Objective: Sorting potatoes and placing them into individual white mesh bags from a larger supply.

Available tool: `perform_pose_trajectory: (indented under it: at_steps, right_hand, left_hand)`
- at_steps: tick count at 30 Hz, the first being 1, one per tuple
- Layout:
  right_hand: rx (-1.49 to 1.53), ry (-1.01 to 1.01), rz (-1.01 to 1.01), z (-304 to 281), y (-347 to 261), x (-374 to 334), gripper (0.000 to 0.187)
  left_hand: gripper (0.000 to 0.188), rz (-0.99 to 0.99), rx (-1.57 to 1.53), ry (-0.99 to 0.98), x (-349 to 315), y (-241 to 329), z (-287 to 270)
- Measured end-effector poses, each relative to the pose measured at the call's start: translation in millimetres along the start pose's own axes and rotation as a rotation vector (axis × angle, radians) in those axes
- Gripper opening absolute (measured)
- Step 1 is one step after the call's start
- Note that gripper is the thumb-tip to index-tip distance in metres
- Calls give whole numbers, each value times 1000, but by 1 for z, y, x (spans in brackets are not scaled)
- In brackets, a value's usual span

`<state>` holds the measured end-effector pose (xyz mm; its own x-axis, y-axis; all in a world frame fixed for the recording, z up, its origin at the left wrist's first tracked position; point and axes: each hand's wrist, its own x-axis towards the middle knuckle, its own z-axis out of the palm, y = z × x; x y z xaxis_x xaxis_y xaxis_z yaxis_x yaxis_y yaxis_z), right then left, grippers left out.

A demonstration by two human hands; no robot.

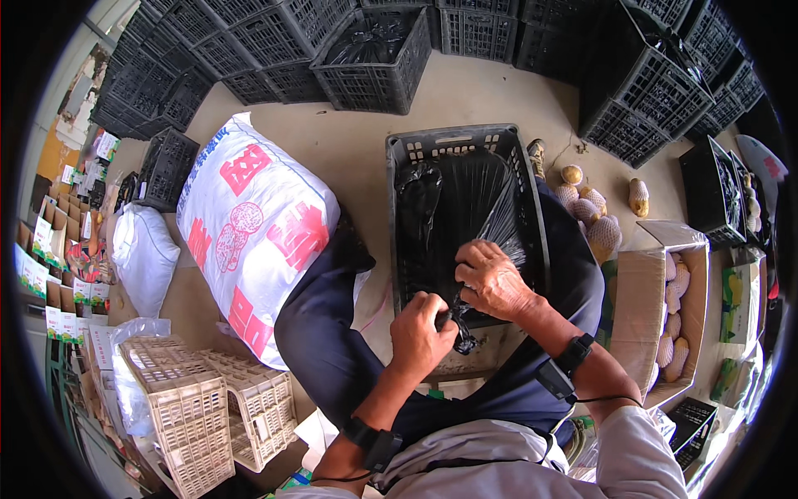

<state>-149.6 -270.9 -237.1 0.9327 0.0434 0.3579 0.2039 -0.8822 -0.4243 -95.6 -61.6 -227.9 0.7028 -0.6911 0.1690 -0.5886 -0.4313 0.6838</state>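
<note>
Between my knees stands a black plastic crate (530, 166), with a full black plastic bag (465, 195) filling it. At the crate's near end, my left hand (421, 333) is closed round the bag's gathered neck. A twisted tail of black plastic (465, 339) hangs out beside its fingers. My right hand (495, 279) lies just above and to the right, its fingers curled and pinching the bag near the same gather. The bag hides whatever is inside it.
A large white woven sack (266, 224) with red print leans at my left leg. Beige crates (179, 407) stand lower left. At right are yellow fruits in foam nets (603, 233) and an open carton (700, 316) of netted fruit. Stacked black crates (478, 33) line the back.
</note>
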Motion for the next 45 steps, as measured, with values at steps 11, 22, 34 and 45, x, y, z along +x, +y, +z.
perform_pose_trajectory:
  at_steps: [11, 22, 34, 45]
  right_hand:
    - [117, 11, 126, 15, -4, 10, 28]
    - [219, -73, 182, 3, -9, 21, 35]
    - [199, 42, 454, 1, -24, 28, 32]
    - [207, 110, 550, 10, -34, 20, 37]
  left_hand:
    - [19, -68, -417, -37, -7, -2, -6]
    - [10, -368, -668, -140, -3, -2, -5]
    - [10, -329, -770, -9, -19, 0, -4]
    - [40, -1126, -1334, -121, 2, 2, 33]
